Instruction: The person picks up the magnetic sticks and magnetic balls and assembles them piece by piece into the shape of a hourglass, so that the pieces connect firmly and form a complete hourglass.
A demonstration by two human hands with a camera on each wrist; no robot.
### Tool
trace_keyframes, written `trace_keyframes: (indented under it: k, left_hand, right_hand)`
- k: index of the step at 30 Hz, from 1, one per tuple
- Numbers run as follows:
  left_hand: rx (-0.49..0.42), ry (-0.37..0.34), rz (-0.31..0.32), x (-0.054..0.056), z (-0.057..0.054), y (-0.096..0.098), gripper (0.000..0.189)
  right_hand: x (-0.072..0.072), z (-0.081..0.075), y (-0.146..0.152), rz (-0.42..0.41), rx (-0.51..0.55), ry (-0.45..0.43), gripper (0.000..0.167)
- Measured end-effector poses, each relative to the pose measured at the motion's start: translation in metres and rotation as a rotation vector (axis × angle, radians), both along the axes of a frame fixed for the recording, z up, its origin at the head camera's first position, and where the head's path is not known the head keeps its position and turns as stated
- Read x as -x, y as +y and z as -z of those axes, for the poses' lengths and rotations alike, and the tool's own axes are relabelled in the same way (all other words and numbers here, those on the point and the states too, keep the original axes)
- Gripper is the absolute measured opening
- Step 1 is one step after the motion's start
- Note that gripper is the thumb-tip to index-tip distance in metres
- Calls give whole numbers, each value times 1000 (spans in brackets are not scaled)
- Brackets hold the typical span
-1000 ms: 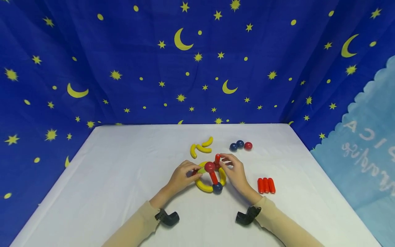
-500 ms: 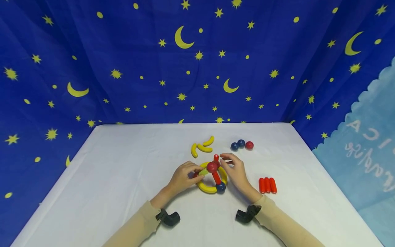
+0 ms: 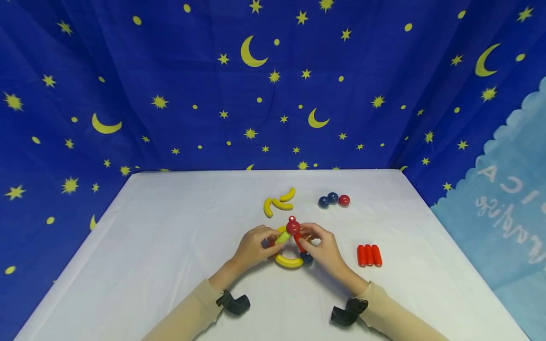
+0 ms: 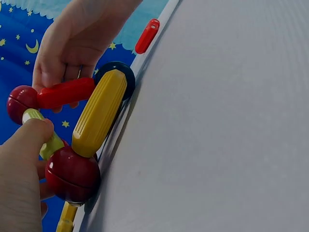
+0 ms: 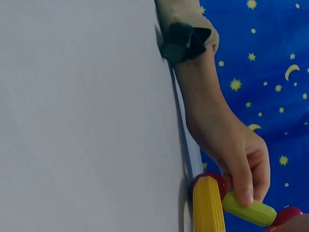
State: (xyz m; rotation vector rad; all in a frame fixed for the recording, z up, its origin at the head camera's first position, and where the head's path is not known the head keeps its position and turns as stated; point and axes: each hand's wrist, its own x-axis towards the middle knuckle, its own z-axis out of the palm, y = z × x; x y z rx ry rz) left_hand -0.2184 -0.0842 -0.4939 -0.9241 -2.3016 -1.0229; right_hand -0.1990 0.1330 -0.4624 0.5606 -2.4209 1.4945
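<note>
Head: structure [image 3: 293, 228] inside table edges [image 3: 204, 174]

The left hand [image 4: 20, 166] pinches a yellow-green rod [image 4: 51, 147].

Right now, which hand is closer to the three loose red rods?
The right hand: the loose red rods lie to its right. The left hand is farther off, across the frame.

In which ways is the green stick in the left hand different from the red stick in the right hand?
The green stick is yellowish green, the red stick bright red. In the head view, the green stick slants down leftward, the red stick rightward. The green stick's lower end meets a lower red ball, the red stick's a dark blue ball. Both join the same upper red ball.
</note>
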Motion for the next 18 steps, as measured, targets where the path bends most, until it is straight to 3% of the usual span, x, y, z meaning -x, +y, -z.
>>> trace_keyframes:
  k: [6, 13, 18]
  left_hand:
    - [-17, 32, 8, -2, -1, 2, 26]
    - [-38, 31, 22, -5, 1, 6, 31]
    - [-47, 70, 38, -6, 1, 9, 19]
  right_hand:
    - [-1, 1, 1, 2, -46, 21, 39]
    - [6, 4, 5, -36, -47, 25, 33]
    - [12, 7, 9, -55, -39, 26, 30]
